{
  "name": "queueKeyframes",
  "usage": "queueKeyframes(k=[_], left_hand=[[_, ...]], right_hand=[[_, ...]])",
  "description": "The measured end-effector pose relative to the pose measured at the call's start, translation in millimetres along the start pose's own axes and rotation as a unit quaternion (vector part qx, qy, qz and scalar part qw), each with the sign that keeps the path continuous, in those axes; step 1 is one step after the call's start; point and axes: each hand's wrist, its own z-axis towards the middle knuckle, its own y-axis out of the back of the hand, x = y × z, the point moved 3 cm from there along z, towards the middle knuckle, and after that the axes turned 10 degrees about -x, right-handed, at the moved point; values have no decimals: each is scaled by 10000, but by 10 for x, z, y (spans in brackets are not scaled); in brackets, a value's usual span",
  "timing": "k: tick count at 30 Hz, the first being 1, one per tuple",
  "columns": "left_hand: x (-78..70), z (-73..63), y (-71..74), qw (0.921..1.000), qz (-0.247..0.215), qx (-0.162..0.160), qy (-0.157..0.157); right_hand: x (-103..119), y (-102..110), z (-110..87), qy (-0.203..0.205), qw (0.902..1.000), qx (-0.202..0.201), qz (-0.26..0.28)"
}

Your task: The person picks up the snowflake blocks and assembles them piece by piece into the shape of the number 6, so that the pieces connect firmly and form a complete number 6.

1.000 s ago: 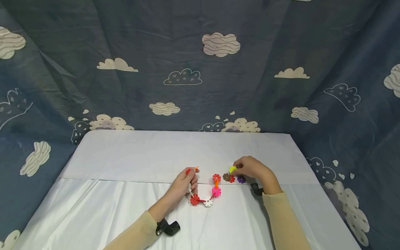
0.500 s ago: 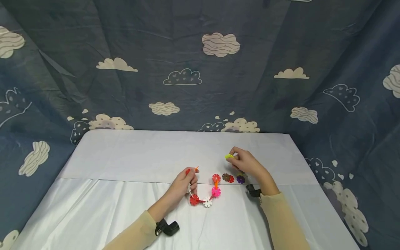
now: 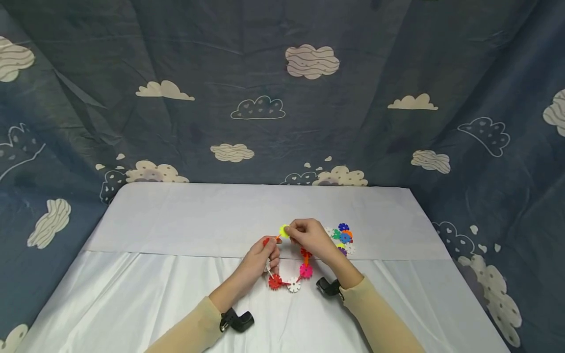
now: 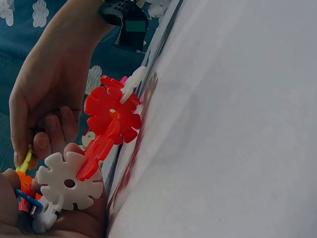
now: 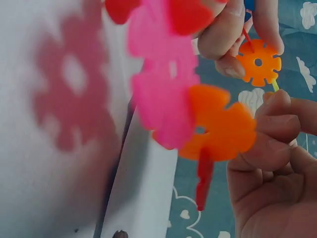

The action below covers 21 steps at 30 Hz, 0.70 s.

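**Yellow disc (image 3: 283, 231) at the orange disc (image 5: 270, 63) of the chain (image 3: 294, 285)**

Thin plastic, probably light, stiff and slightly slick; best held by the rim, slot clear. Over the worktop (image 3: 176, 220), the left hand's (image 3: 262, 256) curled fingers pinch the orange disc, chain looping to their right; the right hand (image 3: 312, 239), angled in from near right, pinches the yellow disc. Whether the slots have locked is hard to tell.
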Motion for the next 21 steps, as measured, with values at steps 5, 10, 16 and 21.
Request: queueKeyframes(k=[5, 10, 16, 21], left_hand=[[-20, -14, -5, 9999, 79, 61, -81], [-17, -13, -9, 9998, 152, 83, -44], [-30, 2, -2, 9994, 339, -37, -85], [-43, 22, 21, 9990, 312, -328, -5]], right_hand=[[-54, -38, 1, -132, 9995, 209, 221], [-75, -81, -9, -223, 9987, 287, 363], [-79, -111, -16, -166, 9993, 219, 246], [-48, -85, -14, 100, 9995, 93, -275]])
